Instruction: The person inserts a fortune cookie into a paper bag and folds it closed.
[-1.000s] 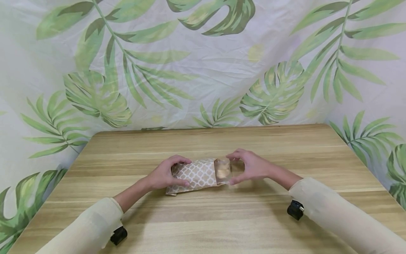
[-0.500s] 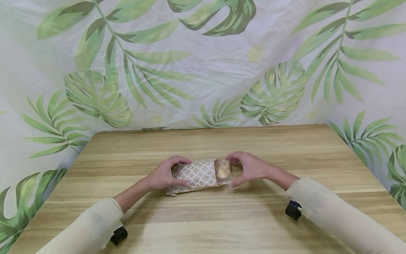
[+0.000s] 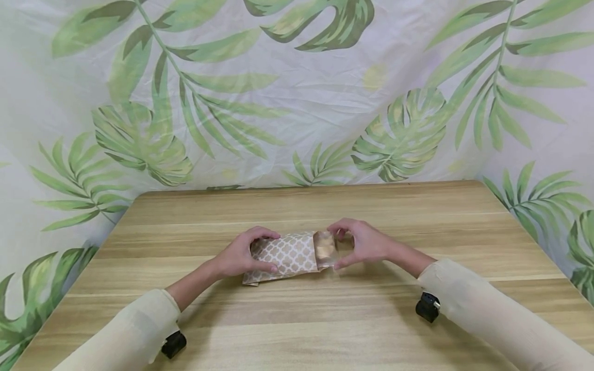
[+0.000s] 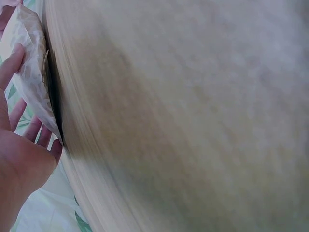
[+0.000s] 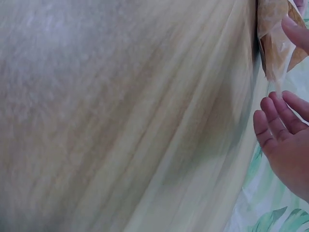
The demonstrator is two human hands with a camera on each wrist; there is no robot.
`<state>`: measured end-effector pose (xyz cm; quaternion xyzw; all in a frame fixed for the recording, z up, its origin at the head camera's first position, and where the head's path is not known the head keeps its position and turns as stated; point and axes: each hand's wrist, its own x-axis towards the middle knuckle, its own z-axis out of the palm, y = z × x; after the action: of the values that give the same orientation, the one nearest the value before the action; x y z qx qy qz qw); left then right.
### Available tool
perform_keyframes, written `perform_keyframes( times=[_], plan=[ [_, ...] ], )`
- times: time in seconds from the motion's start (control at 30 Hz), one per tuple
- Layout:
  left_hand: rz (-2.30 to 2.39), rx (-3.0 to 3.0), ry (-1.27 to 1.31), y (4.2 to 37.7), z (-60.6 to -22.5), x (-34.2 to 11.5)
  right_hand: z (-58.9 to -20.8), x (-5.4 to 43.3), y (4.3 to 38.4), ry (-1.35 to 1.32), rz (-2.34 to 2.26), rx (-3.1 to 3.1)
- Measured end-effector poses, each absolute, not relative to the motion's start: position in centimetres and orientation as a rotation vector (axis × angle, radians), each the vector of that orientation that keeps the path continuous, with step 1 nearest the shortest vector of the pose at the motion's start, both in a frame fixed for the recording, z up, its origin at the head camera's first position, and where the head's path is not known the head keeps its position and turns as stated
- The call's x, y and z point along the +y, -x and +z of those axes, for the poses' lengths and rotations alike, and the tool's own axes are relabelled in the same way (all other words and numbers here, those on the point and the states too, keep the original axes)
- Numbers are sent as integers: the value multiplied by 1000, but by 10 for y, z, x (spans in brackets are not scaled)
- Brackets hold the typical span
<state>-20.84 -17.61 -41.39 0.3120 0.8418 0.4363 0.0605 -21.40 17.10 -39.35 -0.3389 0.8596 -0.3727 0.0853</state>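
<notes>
A paper bag (image 3: 287, 253) with a white lattice pattern on tan lies on its side on the table. My left hand (image 3: 246, 253) holds its left end, thumb on the near side and fingers over the far side. From the bag's open right end sticks a clear plastic packet (image 3: 326, 248) with something golden-brown inside. My right hand (image 3: 368, 242) has its thumb and fingertips at the packet's two edges. In the right wrist view the thumb (image 5: 295, 35) lies against the clear plastic (image 5: 277, 55). The packet's inner part is hidden in the bag.
The wooden table (image 3: 297, 330) spreads around the bag on all sides. Behind it hangs a white cloth (image 3: 297, 103) printed with green leaves. A small black camera sits under each sleeve, the left camera (image 3: 174, 344) and the right camera (image 3: 427, 307).
My right hand has shifted slightly left, its fingertips closer in around the plastic packet. The left hand and the bag have stayed in place.
</notes>
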Motion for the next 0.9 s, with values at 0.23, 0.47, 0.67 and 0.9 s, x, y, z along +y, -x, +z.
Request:
perform_keyframes(
  times=[0.23,0.47,0.67,0.9],
  plan=[
    [1324,2547,-946,209,-415,-176,-392,165,211,946,-1260,2523],
    [1332,2531,-923,210,-415,-176,-386,164,210,918,-1338,2489],
    [1320,2537,-933,210,-415,-176,-380,169,212,912,-1326,2514],
    [1301,2557,-960,209,-414,-175,-384,159,210,935,-1279,2513]
  ],
)
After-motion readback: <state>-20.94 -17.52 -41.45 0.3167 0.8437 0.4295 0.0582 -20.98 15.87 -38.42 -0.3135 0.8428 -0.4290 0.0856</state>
